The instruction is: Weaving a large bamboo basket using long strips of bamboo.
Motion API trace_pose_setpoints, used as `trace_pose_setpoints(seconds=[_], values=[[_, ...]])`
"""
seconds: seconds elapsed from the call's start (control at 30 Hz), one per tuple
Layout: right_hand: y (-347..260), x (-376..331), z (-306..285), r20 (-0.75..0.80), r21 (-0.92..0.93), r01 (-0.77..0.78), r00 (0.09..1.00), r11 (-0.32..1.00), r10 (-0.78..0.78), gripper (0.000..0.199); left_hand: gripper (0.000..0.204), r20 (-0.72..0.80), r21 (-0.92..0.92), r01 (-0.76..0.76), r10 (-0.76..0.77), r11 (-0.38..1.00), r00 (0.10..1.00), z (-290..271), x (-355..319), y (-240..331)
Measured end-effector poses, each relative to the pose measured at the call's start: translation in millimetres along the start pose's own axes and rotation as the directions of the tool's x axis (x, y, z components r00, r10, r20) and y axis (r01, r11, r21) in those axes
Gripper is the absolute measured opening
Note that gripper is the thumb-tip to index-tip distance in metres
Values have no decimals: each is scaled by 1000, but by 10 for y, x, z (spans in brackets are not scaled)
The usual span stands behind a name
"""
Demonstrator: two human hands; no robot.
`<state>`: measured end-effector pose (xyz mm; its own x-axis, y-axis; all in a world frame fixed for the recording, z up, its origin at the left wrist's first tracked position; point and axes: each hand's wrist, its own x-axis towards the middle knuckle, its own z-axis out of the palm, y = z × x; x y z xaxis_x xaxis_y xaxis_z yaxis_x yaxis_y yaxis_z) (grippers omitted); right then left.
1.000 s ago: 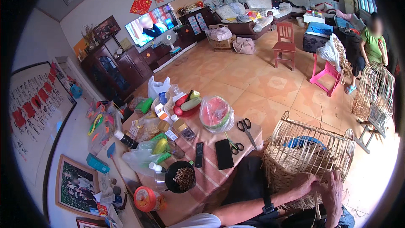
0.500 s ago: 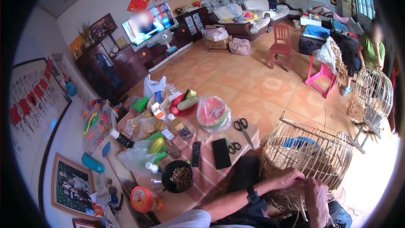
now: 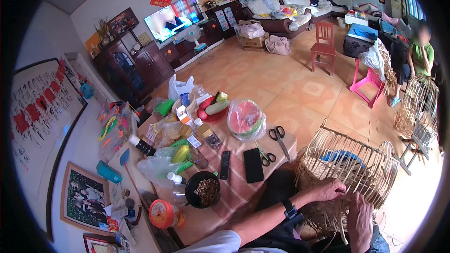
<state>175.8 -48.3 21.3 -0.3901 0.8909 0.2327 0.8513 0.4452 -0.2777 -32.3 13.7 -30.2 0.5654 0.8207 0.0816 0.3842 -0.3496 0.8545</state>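
Note:
A half-woven basket (image 3: 311, 171) of pale cane-like strips rests by my lap at the lower right, its upright stakes standing loose around the far and right sides. Something blue (image 3: 344, 157) lies inside it. At its near rim my left hand (image 3: 326, 190), below a black wristwatch (image 3: 291, 210), has thumb and fingertips pinched together at a thin strip. Just to the right, my right hand (image 3: 360, 218) is closed, back upward, its fingertips also at the rim strips. A small gap separates the hands. Loose strip ends hang below; the fingers partly hide the strips.
A cloth-covered table (image 3: 234, 194) at my left bears scissors (image 3: 280, 141), a phone (image 3: 253, 165), a remote (image 3: 225, 165), a black bowl (image 3: 202, 189) and a wrapped watermelon half (image 3: 246, 119). At far right a person (image 3: 422, 56) sits behind another basket (image 3: 417, 107).
My hands, close together at the rim before, are now slightly apart. The whole view has shifted, so the table and room appear further right.

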Motion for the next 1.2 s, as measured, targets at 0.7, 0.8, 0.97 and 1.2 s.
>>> trace_pose_setpoints(seconds=[0.7,0.8,0.97,1.2], values=[[541,-709,178,51,62,-340,940,938,337,31,41,-104,366,-249,305,897,947,132,-375,184],[808,-971,475,-92,-33,-277,958,960,273,20,47,-72,552,-205,291,808,954,-232,-315,374],[68,-507,-46,-356,40,-218,909,975,218,25,40,-299,445,-120,273,887,914,-512,-378,537],[-450,-508,114,-213,40,-222,951,974,226,35,41,-139,281,-175,220,944,965,-276,-199,545]])
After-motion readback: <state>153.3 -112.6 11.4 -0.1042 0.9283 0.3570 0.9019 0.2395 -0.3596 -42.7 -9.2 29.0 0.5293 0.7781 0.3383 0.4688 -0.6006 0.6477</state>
